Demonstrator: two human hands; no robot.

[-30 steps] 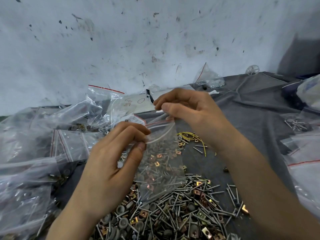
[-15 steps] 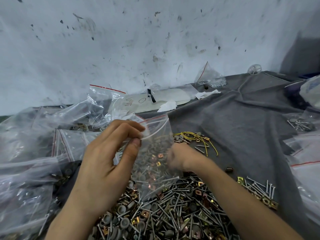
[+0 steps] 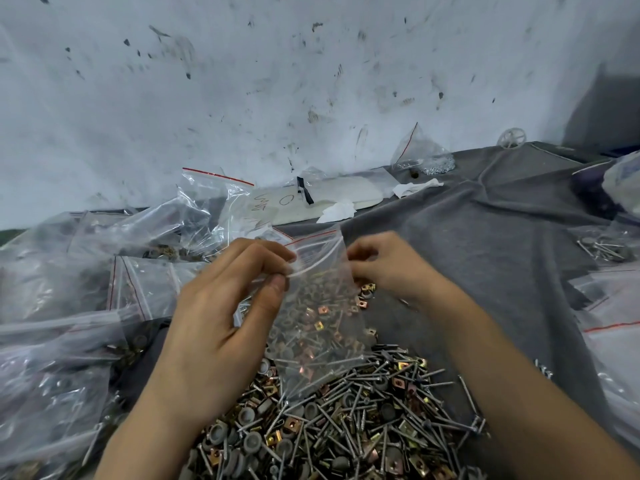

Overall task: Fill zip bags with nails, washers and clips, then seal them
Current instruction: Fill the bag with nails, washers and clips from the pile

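Here, the left hand point(image 3: 225, 323) is pinching the zip bag point(image 3: 318, 334) at its open mouth, just above the hardware pile point(image 3: 346, 427); the right hand point(image 3: 384, 268), curled beside it, is showing no tellable grip. Sagging from one corner, the bag is risking a spill.

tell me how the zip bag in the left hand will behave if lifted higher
Probably floppy: the zip bag wrinkles below where the left hand pinches its rim. Likely heavy for its size, given the nails and clips inside. Nail points may pierce it.

L grip point(image 3: 221, 327) thumb-to-fingers pinch, forearm up from btm-left; R grip point(image 3: 384, 268) curled, blurred, forearm from btm-right.
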